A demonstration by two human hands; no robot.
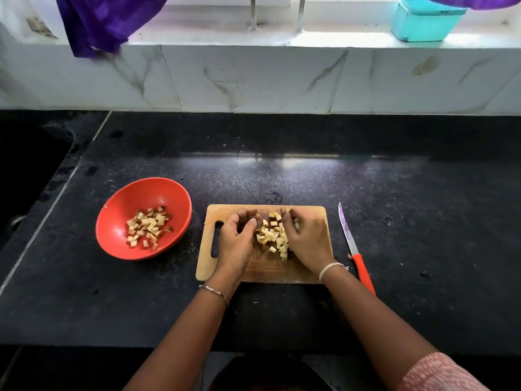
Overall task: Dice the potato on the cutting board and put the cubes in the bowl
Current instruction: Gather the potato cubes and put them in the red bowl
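Observation:
A pile of pale potato cubes (273, 236) lies in the middle of the wooden cutting board (307, 214). My left hand (236, 239) is cupped on the left side of the pile, fingers curled toward it. On the right side my right hand (306, 237) curves in against the cubes, with a few cubes touching its fingers. The two hands bracket the pile. A red bowl (124, 201) to the left of the board holds several potato cubes (148, 227).
A knife (352, 244) with a red handle lies on the black counter just right of the board, blade pointing away. A dark sink opening (25, 165) is at far left. A teal box (424, 22) and purple cloth (98, 24) sit on the window ledge.

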